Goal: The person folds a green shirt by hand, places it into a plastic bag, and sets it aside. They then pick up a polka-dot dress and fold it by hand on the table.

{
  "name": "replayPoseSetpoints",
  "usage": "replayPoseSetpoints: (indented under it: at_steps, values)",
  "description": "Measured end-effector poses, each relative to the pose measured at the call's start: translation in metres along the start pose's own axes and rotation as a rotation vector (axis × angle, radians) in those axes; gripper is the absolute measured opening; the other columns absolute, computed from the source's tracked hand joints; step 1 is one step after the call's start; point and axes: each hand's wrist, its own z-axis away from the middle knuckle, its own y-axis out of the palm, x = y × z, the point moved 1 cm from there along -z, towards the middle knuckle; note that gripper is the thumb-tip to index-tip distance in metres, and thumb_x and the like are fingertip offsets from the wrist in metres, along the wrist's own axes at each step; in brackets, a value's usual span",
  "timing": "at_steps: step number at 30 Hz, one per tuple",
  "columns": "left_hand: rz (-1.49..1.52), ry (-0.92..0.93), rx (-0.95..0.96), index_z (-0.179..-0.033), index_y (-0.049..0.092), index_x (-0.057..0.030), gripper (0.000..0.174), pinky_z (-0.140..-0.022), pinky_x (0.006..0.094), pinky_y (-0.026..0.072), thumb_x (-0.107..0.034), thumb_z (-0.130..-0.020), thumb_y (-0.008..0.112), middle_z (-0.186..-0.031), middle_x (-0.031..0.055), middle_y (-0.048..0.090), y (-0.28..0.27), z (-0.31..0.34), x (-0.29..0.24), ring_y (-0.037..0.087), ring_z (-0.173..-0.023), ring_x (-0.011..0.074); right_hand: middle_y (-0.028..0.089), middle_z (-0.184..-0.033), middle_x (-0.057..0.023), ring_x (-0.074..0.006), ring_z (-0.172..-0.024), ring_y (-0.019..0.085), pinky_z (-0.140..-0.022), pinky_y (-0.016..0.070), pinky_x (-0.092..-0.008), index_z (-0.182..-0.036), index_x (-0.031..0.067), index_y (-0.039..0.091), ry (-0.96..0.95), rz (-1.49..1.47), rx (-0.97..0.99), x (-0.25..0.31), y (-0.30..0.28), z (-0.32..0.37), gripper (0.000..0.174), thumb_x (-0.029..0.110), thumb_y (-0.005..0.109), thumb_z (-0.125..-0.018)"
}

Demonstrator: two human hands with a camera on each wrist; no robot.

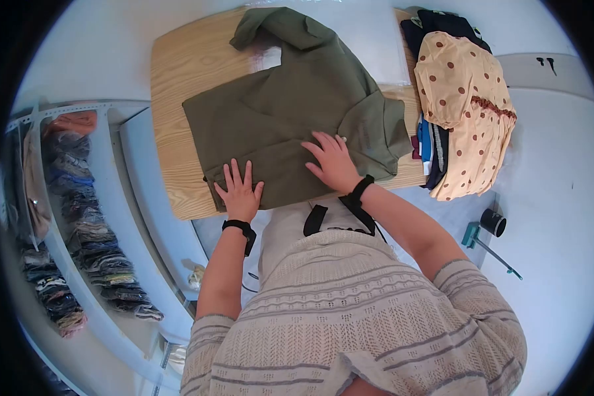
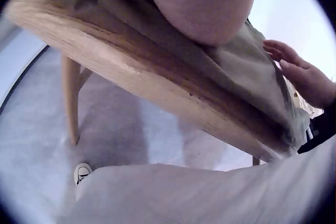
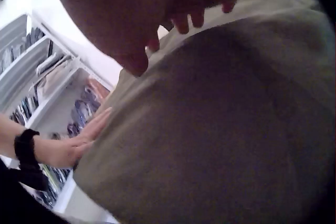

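Observation:
An olive-green collared shirt [image 1: 277, 119] lies partly folded on the wooden table [image 1: 178, 152], its collar to the right and one sleeve stretching to the far edge. My left hand [image 1: 242, 195] rests flat on the shirt's near left corner, fingers spread. Nearer the collar, my right hand [image 1: 338, 165] is over the shirt's front with fingers loosely extended. In the right wrist view, the fingertips [image 3: 181, 24] of that hand hang close over the fabric. The left wrist view shows the shirt's edge [image 2: 231, 71] along the table's near edge, beneath the heel of my left hand.
A polka-dot garment [image 1: 465, 112] tops a pile of clothes at the table's right end. Clear plastic [image 1: 376, 46] lies at the far side. Shelves [image 1: 66, 244] of bagged clothes stand on the left. A green-headed tool [image 1: 472, 234] is on the right, below the table.

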Motion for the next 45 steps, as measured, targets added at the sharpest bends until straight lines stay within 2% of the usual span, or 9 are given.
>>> replayPoseSetpoints:
  at_steps: [5, 8, 12, 18, 20, 25, 29, 35, 45]
  values:
    - [0.075, 0.012, 0.049, -0.142, 0.033, -0.0202, 0.059, -0.102, 0.0646, 0.0214, -0.039, -0.089, 0.052, -0.149, 0.0118, 0.024, -0.032, -0.004, 0.004, 0.021, -0.138, 0.0324, 0.032, -0.145, -0.0141, -0.0306, -0.133, 0.031, -0.105, 0.0289, -0.0507, -0.130, 0.0168, 0.048, -0.195, 0.155, 0.126, -0.005, -0.006, -0.028, 0.053, 0.032, 0.062, -0.082]
    - [0.243, 0.016, -0.023, -0.137, 0.039, -0.0172, 0.054, -0.103, 0.0620, 0.0220, -0.030, -0.087, 0.054, -0.143, 0.0124, 0.034, -0.052, -0.019, 0.031, 0.027, -0.134, 0.0334, 0.050, -0.129, -0.0183, -0.0354, -0.121, 0.046, -0.101, 0.0375, -0.0407, -0.117, 0.0068, 0.058, -0.182, -0.178, 0.091, -0.022, -0.049, -0.044, 0.041, 0.029, 0.062, -0.083]
    - [0.280, -0.088, -0.190, -0.130, 0.046, -0.0137, 0.047, -0.103, 0.0548, 0.0284, -0.015, -0.084, 0.056, -0.134, 0.0123, 0.046, -0.075, -0.064, 0.088, 0.037, -0.127, 0.0345, 0.061, -0.110, -0.0186, -0.0282, -0.104, 0.057, -0.089, 0.0448, -0.0360, -0.112, 0.0024, 0.060, 0.224, -0.489, 0.161, -0.085, -0.129, -0.095, 0.039, 0.027, 0.063, -0.081]
    - [0.299, 0.089, -0.326, -0.126, 0.048, -0.0072, 0.048, -0.097, 0.0449, 0.0390, -0.003, -0.079, 0.057, -0.125, 0.0163, 0.052, -0.093, -0.165, 0.116, 0.044, -0.117, 0.0393, 0.060, -0.114, -0.0198, -0.0307, -0.106, 0.057, -0.091, 0.0439, -0.0368, -0.118, -0.0013, 0.055, 0.147, -0.344, -0.152, -0.114, -0.150, -0.205, 0.055, 0.033, 0.067, -0.078]
    - [0.381, -0.021, -0.110, -0.124, 0.049, -0.0049, 0.046, -0.098, 0.0443, 0.0385, 0.000, -0.078, 0.056, -0.122, 0.0188, 0.053, -0.100, -0.187, 0.110, 0.045, -0.115, 0.0394, 0.059, -0.116, -0.0207, -0.0315, -0.108, 0.056, -0.092, 0.0437, -0.0372, -0.121, -0.0009, 0.053, 0.183, -0.333, -0.194, -0.095, -0.144, -0.240, 0.058, 0.034, 0.067, -0.078]
    - [0.434, 0.110, -0.292, -0.116, 0.052, -0.0035, 0.040, -0.091, 0.0440, 0.0413, 0.000, -0.077, 0.059, -0.108, 0.0186, 0.056, -0.063, -0.210, 0.119, 0.049, -0.106, 0.0380, 0.058, -0.117, -0.0220, -0.0336, -0.111, 0.055, -0.094, 0.0439, -0.0402, -0.127, 0.0000, 0.047, 0.191, -0.163, -0.344, -0.087, -0.114, -0.299, 0.069, 0.043, 0.067, -0.076]
    - [0.406, 0.032, -0.148, -0.103, 0.057, -0.0006, 0.027, -0.086, 0.0430, 0.0429, -0.001, -0.076, 0.062, -0.099, 0.0173, 0.057, -0.074, -0.212, 0.117, 0.051, -0.100, 0.0366, 0.066, -0.099, -0.0175, -0.0349, -0.092, 0.062, -0.081, 0.0472, -0.0422, -0.105, 0.0001, 0.063, 0.214, -0.089, -0.015, -0.095, -0.124, -0.309, 0.048, 0.041, 0.063, -0.080]
    - [0.590, 0.166, -0.201, -0.090, 0.060, -0.0018, 0.016, -0.077, 0.0422, 0.0429, 0.001, -0.074, 0.061, -0.088, 0.0139, 0.057, -0.095, -0.185, 0.131, 0.051, -0.090, 0.0358, 0.064, -0.086, -0.0080, -0.0131, -0.079, 0.054, -0.075, 0.0446, -0.0274, -0.104, -0.0044, 0.060, -0.001, -0.638, -0.275, -0.071, -0.204, -0.225, 0.028, 0.019, 0.054, -0.090]
    - [0.699, 0.211, -0.229, -0.076, 0.062, -0.0038, 0.020, -0.068, 0.0381, 0.0413, 0.011, -0.063, 0.061, -0.078, 0.0087, 0.054, -0.094, -0.087, 0.114, 0.051, -0.081, 0.0294, 0.063, -0.092, -0.0032, -0.0085, -0.085, 0.054, -0.077, 0.0448, -0.0246, -0.109, -0.0051, 0.058, 0.254, -0.741, -0.002, -0.050, -0.185, -0.033, 0.025, 0.007, 0.051, -0.089]
